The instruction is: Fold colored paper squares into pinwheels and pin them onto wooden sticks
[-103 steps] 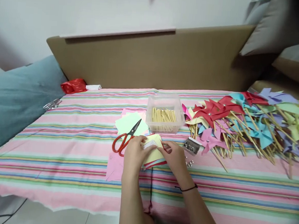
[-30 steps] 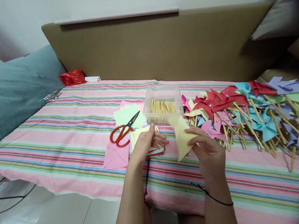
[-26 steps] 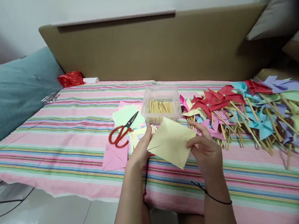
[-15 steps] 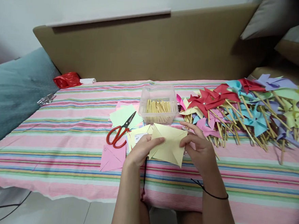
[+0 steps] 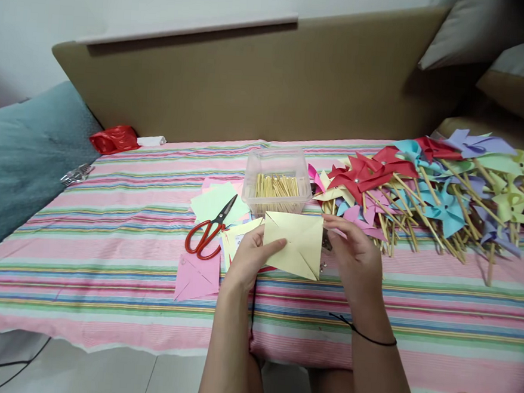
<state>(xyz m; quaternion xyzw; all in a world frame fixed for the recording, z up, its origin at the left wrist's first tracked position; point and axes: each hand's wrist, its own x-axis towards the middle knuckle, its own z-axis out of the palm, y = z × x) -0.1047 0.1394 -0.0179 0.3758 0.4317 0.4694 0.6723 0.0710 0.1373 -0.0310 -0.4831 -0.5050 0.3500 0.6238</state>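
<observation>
A pale yellow paper square [image 5: 300,256] with diagonal slits from its corners and a small mark at its middle is held up in front of me. My left hand [image 5: 251,255] is closed on its left side, the thumb lying across the front. At the upper right corner, my right hand [image 5: 356,254] has its fingertips closed on the paper's edge. Just left of my left hand lie red-handled scissors [image 5: 205,237], on top of a stack of pastel paper sheets [image 5: 214,202]. A pink slit paper square [image 5: 198,276] lies below them.
Behind the paper stands a clear plastic box [image 5: 304,199] of short wooden sticks. Finished paper pinwheels [image 5: 445,209] on sticks are heaped at right. A red plastic bag [image 5: 116,140] lies at far left on the striped cloth [image 5: 118,258].
My right hand has shifted from the paper's right edge up to its upper right corner, its fingers drawn closer together. The paper has turned slightly. My left hand keeps its hold.
</observation>
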